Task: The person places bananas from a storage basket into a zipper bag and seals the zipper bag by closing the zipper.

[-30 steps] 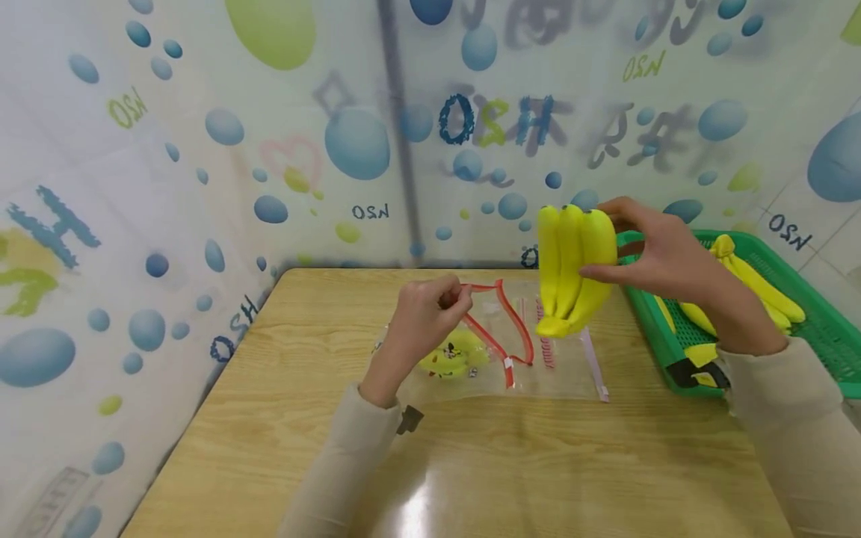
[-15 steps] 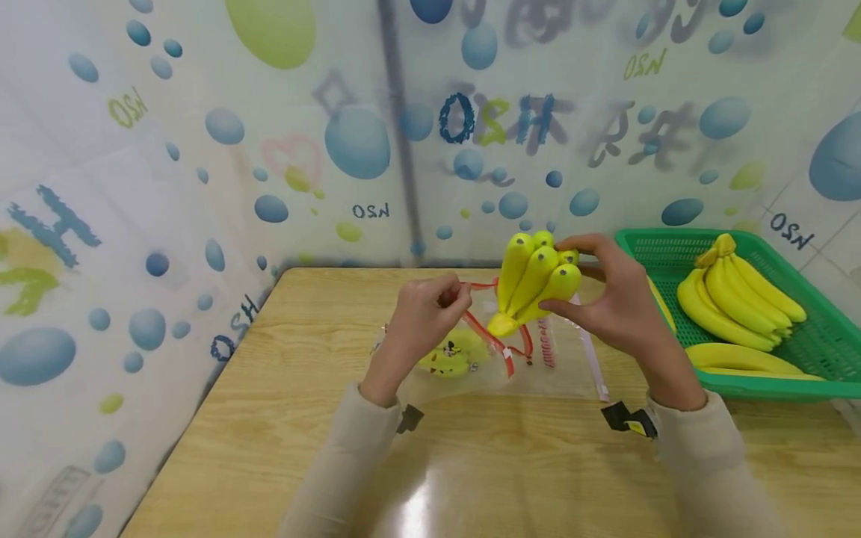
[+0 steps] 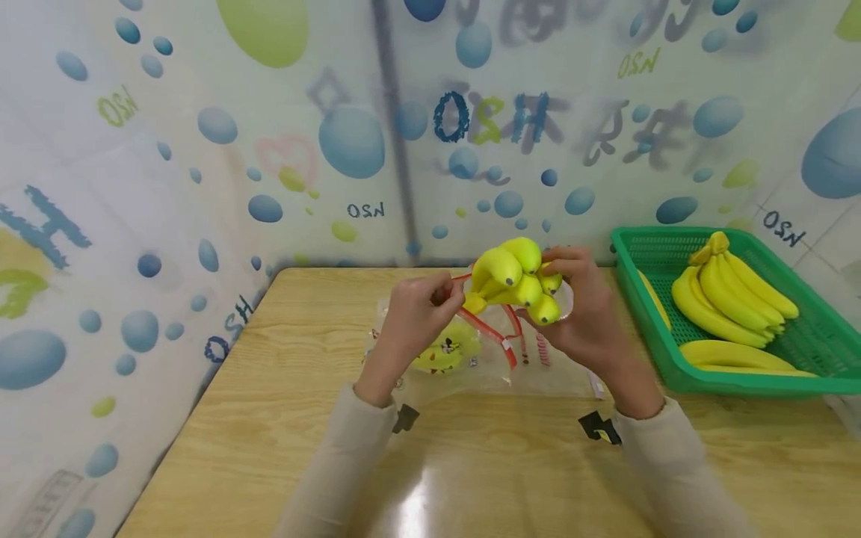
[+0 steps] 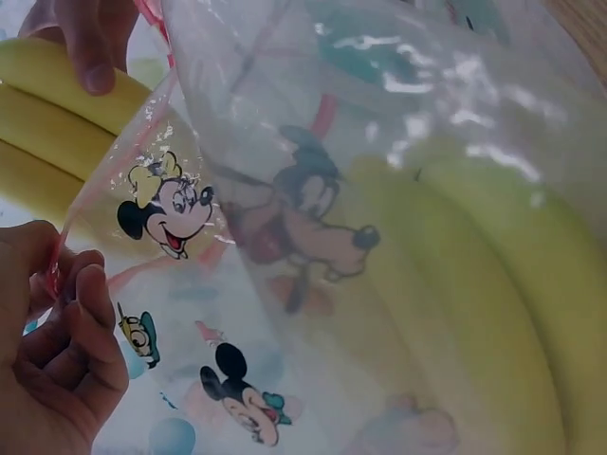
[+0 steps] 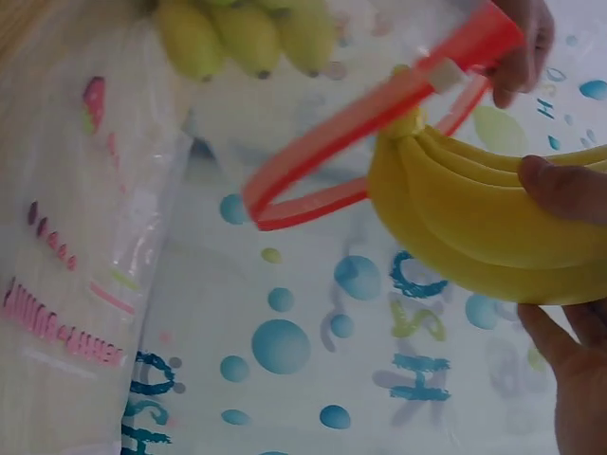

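Observation:
My left hand (image 3: 418, 310) pinches the red zip edge (image 3: 479, 323) of a clear zip bag (image 4: 408, 85) printed with cartoon characters. A yellow banana bunch (image 4: 474, 303) shows through this bag's plastic. My right hand (image 3: 587, 321) grips another banana bunch (image 3: 521, 273) around its fingers' tip side, thumb on one face. In the right wrist view its stem end (image 5: 403, 123) is at the red-edged mouth, which stands apart in a loop. Whether the stem is inside the mouth I cannot tell.
A second clear bag (image 5: 57, 218) with pink print lies flat on the wooden table (image 3: 269, 448), to the right of the first. The green basket (image 3: 753, 384) at the right holds several bananas (image 3: 736, 299). A patterned curtain (image 3: 356, 224) hangs behind the table.
My right hand has brought the banana bunch left and down from beside the basket to the bag's mouth, turning its tips toward me. The left hand has stayed at the zip edge.

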Demonstrator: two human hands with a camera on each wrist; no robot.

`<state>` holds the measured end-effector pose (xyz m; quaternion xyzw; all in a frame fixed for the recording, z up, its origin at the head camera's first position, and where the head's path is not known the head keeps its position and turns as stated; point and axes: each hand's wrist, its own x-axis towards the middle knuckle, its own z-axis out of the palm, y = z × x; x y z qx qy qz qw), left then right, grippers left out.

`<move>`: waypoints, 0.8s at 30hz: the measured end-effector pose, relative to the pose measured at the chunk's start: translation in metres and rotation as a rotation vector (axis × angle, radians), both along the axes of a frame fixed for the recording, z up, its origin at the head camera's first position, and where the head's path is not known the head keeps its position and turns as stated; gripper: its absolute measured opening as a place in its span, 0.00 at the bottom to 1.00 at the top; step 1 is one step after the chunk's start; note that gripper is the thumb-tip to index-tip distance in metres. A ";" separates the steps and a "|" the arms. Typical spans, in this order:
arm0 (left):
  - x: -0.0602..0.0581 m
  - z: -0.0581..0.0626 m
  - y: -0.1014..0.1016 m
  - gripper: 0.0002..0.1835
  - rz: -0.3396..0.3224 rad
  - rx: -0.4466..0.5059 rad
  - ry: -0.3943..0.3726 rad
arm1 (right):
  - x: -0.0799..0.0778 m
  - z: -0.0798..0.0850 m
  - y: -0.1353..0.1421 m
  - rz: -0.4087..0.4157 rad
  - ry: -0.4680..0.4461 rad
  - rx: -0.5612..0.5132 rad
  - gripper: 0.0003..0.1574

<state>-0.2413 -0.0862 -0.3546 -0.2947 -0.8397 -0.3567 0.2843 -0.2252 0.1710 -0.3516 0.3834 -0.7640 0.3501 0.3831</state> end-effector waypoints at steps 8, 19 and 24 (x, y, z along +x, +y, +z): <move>-0.002 -0.002 -0.004 0.14 -0.023 0.043 0.043 | -0.006 -0.020 -0.004 0.009 0.041 0.086 0.33; -0.003 0.000 -0.006 0.13 -0.046 0.062 0.055 | -0.013 -0.035 -0.013 0.000 0.077 0.142 0.25; -0.004 0.000 -0.006 0.13 -0.059 0.053 0.054 | -0.015 -0.035 -0.016 -0.064 0.128 0.231 0.25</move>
